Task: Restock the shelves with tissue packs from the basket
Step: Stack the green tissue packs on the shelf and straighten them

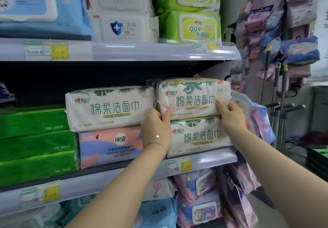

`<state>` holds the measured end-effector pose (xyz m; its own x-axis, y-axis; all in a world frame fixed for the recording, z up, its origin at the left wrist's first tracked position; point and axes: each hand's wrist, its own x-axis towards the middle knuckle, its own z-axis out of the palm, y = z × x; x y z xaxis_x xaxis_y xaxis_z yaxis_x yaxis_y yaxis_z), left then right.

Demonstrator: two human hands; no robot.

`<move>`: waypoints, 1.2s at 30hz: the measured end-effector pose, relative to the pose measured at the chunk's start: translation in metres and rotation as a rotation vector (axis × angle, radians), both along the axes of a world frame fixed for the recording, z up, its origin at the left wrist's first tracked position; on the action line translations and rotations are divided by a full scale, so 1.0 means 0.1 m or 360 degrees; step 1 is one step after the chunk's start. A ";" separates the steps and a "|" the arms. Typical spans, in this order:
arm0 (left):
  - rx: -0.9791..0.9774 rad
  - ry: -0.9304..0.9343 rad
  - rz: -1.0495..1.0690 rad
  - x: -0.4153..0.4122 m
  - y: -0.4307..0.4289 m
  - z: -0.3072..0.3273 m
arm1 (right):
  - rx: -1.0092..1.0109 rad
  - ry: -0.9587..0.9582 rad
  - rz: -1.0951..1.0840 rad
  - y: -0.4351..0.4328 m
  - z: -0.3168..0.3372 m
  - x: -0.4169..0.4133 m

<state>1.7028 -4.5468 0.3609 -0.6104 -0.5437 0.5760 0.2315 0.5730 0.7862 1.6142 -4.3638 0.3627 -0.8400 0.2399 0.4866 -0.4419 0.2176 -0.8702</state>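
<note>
- You gripped the top white tissue pack (pixel 193 97) at both ends, on the right side of the middle shelf (pixel 213 158).
- Your left hand (pixel 156 126) held its lower left corner, with the thumb on the printed front and the fingers (pixel 157 113) curled round the end.
- Your right hand (pixel 230 116) held the right end the same way, thumb on the front.
- That pack lay on a matching lower white pack (pixel 200 135), which stood at the shelf's front edge.
- Just beside it on the left, another white pack (pixel 110 107) lay on a pink pack (pixel 110 146).
- Green packs (pixel 35 146) were stacked further left.
</note>
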 end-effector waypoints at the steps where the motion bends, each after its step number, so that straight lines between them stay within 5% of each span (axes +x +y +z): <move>1: -0.0011 -0.0006 0.0005 0.00 0.00 0.00 | -0.0006 -0.0005 -0.0008 0.00 -0.01 0.00; 12: -0.0081 0.0029 0.0007 0.13 0.01 -0.06 | 0.0246 0.0127 -0.0324 -0.07 -0.06 0.18; 17: -0.0444 0.0256 -0.0003 0.16 -0.01 -0.16 | 0.0817 0.0525 -0.0387 -0.19 -0.22 0.35; 21: -0.0498 0.0235 -0.0038 0.12 -0.06 -0.13 | 0.1167 0.0449 -0.0418 -0.25 -0.26 0.29; 29: -0.0444 0.0086 -0.0119 0.15 -0.12 -0.07 | 0.1315 0.0389 -0.0585 -0.27 -0.16 0.45; 36: -0.0887 -0.0002 0.0149 0.51 -0.62 -0.14 | 0.1305 0.1043 -0.0360 -0.73 -0.20 0.75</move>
<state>1.7541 -4.6088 0.3474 -0.5749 -0.2095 0.7909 0.1588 0.9197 0.3591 1.6893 -4.4364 0.3422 -0.3340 -0.2474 0.9095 -0.6459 0.7629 -0.0297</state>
